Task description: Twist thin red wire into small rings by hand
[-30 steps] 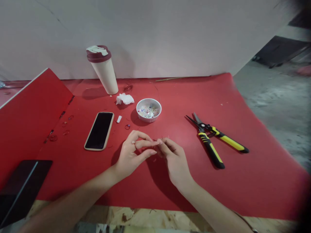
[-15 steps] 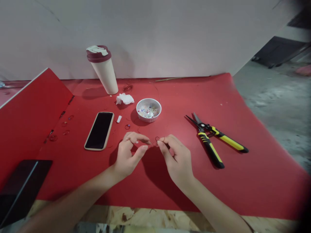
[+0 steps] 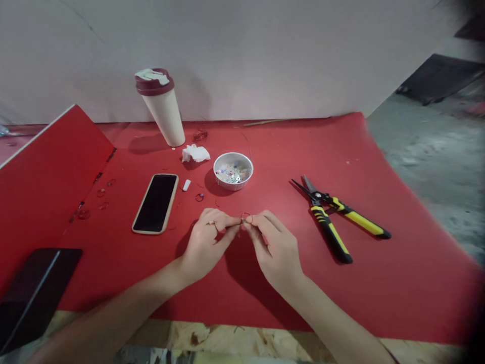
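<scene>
Between my fingertips, just above the red sheet, is a small loop of thin dark wire (image 3: 245,215). My right hand (image 3: 278,247) pinches it between thumb and forefinger. From the other side my left hand (image 3: 208,240), with a ring on one finger, closes its thumb and forefinger on the loop's left edge. Part of the loop is hidden by the fingertips. Beyond my hands stands a round metal bowl (image 3: 233,185) holding many small beads (image 3: 232,173). A finished-looking wire ring with a purple bead (image 3: 199,197) lies left of the bowl.
At right lie spread yellow-and-black pliers (image 3: 329,212). On the left are a phone (image 3: 155,205), several wire rings (image 3: 101,192) and a black flat object (image 3: 36,293). Behind stand a lidded cup (image 3: 164,114), crumpled tissue (image 3: 195,153) and tangled wire (image 3: 200,135).
My left hand has moved right, and its spread thumb and forefinger have closed on the wire loop beside my right fingertips. My right hand has barely moved.
</scene>
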A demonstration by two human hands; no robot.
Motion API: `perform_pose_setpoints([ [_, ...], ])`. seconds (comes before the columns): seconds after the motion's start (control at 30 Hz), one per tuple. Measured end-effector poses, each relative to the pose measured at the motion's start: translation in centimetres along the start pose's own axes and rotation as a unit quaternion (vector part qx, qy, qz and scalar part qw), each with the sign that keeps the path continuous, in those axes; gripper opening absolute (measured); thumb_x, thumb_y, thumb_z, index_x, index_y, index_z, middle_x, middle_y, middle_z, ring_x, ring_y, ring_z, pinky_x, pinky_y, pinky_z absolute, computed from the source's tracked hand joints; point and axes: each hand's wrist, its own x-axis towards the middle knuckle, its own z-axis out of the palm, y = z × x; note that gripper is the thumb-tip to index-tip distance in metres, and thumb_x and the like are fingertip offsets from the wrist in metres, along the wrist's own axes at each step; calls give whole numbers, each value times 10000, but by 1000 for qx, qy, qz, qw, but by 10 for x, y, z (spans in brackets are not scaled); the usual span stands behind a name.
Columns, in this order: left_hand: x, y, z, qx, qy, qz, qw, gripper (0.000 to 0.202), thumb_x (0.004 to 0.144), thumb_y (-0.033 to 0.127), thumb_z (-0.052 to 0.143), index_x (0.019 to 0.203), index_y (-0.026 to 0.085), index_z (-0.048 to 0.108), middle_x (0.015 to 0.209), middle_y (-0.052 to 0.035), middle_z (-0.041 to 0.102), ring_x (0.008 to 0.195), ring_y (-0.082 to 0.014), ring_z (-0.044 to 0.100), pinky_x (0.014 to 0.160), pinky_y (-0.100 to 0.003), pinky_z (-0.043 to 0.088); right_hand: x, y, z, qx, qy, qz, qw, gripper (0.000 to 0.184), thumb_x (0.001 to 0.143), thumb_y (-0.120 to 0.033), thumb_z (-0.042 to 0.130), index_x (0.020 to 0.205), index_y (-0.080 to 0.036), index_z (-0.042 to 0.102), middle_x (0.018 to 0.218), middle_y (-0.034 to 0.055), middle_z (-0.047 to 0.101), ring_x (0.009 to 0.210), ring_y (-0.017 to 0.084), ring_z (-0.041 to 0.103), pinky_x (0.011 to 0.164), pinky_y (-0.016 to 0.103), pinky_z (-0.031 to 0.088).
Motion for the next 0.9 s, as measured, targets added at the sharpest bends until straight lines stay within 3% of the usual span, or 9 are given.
perform_pose_setpoints([
  [0.13,1,1,0,12,4,1,1000,95,834,140,548,788,181,620,661,17,612,667,-128,513,689,-262,421,3,-3,-4,90,-33,79,992,200,887,-220,461,698,-198,519,653,-4,480,596,127,442,547,251,333],
  [0.23,1,0,1,-16,-17,-32,999,93,827,127,554,793,182,620,659,17,607,701,-131,527,674,-239,427,6,-2,-4,197,-58,171,964,255,880,-280,481,637,-201,470,631,-24,426,594,121,389,558,254,304],
  [0.4,1,-3,0,-44,-39,-46,997,101,841,151,544,787,183,622,672,13,609,721,-129,540,686,-234,435,7,6,-1,401,-81,299,862,305,837,-330,553,593,-192,432,603,-40,339,603,115,308,576,251,266],
  [0.57,2,-6,1,-32,-28,-12,999,126,841,182,556,740,189,631,679,17,662,680,-128,540,806,-304,413,8,9,-2,539,-107,376,746,231,772,-289,635,613,-180,507,632,-34,403,615,107,335,596,242,278],
  [0.67,0,-5,0,-87,-28,-72,993,78,837,229,569,798,190,625,670,12,691,686,-138,578,851,-339,416,10,9,-5,554,-99,383,733,219,772,-284,634,611,-170,538,633,-28,428,600,102,344,585,243,274],
  [0.77,-1,-4,-2,-188,-46,-160,968,156,874,305,509,914,181,595,649,-4,686,639,-141,598,655,-278,476,13,10,-8,559,-93,388,727,233,780,-291,621,597,-167,545,601,-31,405,577,101,332,569,246,265],
  [0.83,0,-4,-3,-200,-40,-150,967,181,882,314,495,879,181,619,704,-18,671,655,-134,597,620,-257,480,13,11,-10,559,-94,386,728,250,793,-298,604,587,-169,543,576,-34,384,565,102,324,566,249,264],
  [0.9,2,-5,-3,-144,-7,-92,985,150,847,287,561,803,195,671,772,-25,635,755,-141,582,704,-266,481,13,11,-10,552,-88,381,736,261,796,-298,598,576,-170,539,567,-35,381,562,103,325,568,250,268],
])
